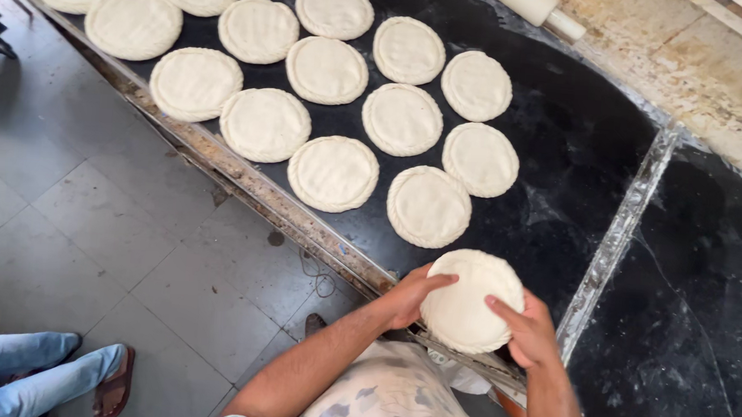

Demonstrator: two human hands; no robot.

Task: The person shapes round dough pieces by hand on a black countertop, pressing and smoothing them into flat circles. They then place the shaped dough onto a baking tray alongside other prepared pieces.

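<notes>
Partly hidden behind both hands (411, 297) (529, 331), dough round (467, 307) overhangs counter (566, 161).

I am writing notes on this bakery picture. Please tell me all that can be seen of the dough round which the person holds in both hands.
The dough round is a pale, off-white disc, flat in the middle with a thicker, crimped rim. It looks soft and unbaked. It is tilted, at the near edge of the dark counter. The left hand grips its left edge, thumb on top; the right hand holds its right edge.
</notes>
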